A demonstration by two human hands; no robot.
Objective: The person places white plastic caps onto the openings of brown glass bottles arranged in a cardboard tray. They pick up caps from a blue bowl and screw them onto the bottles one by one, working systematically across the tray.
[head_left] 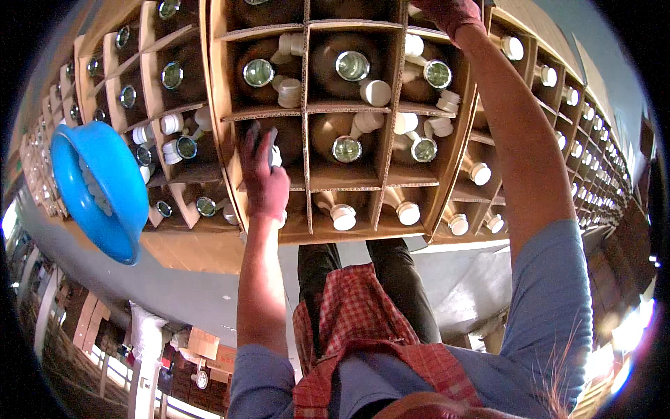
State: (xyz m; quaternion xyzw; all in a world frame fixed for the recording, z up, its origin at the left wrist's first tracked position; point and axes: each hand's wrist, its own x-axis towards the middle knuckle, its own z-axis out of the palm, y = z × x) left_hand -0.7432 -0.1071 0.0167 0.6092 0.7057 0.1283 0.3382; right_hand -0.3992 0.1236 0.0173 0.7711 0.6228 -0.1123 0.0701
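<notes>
My left hand [265, 174], in a reddish glove with dark fingertips, reaches down into a cell of the cardboard box [305, 150]. Its visible fingers are stretched and apart; a small white piece [276, 156], perhaps a stopper, shows beside them, partly covered. At the top edge, my gloved right hand [453, 15] is cut off by the frame and its fingers are hidden. Around the left hand, other cells hold clear round glass tops [347, 149] with white stoppers [375, 93] beside them. White-topped bottles [343, 216] lean in the near row.
A blue plastic basin [125, 188] with small white pieces inside rests over the boxes at left. Divided cartons [167, 112] with more glass stretch left, and others [481, 150] stretch far right. Cardboard walls [447, 188] stand between them. Stacked brown cartons [202, 343] are at lower left.
</notes>
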